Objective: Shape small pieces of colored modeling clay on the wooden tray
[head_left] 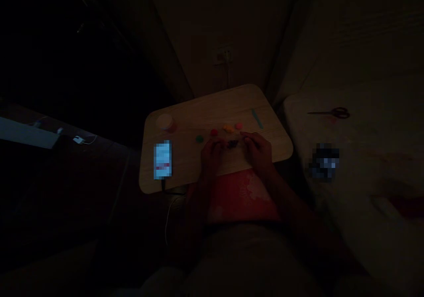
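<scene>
From back here I see the bare left hand (212, 152) and bare right hand (260, 149) over the pale wooden table (185, 111), fingers curled toward a small dark lump (232, 144) between them; it's too dim to tell whether either grasps it. Just beyond sit a round green piece (199, 138), a round red piece (214, 132), an irregular orange piece (228, 128) and a rounded pink piece (239, 125).

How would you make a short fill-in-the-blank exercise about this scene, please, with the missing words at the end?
The small lump nearest the lit screen is coloured ____. A dark piece is ____ the left hand and the right hand. The scissors lie to the ____ of the wooden table.
Missing words: green; between; right.
</scene>
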{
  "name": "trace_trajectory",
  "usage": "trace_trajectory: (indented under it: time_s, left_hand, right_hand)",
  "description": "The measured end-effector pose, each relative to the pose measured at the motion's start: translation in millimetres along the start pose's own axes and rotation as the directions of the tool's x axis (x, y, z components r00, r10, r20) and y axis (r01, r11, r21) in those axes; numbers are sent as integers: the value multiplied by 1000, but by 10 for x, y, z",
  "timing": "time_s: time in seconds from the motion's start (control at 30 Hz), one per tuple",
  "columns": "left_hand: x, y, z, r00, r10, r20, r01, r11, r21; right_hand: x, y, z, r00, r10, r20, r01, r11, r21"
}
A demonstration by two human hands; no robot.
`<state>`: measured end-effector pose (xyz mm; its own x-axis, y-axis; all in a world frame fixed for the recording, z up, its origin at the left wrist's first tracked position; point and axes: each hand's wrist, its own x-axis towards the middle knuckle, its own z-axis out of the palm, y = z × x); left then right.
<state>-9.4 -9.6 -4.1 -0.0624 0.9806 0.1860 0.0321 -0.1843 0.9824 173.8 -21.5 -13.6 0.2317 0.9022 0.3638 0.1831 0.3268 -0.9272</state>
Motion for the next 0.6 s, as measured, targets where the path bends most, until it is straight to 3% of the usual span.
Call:
trace_trajectory:
  time_s: [0.27, 0.6]
  left_hand:
    - [2, -34, -40, 996, 57, -63, -55, 998, 34]
    - [-1, -40, -32, 996, 35, -78, -30, 998, 63]
  right_hand:
    - [-6, -37, 10, 1000, -2, 6, 2, 1000, -15]
    - [-37, -35, 48, 980, 182, -81, -180, 983, 32]
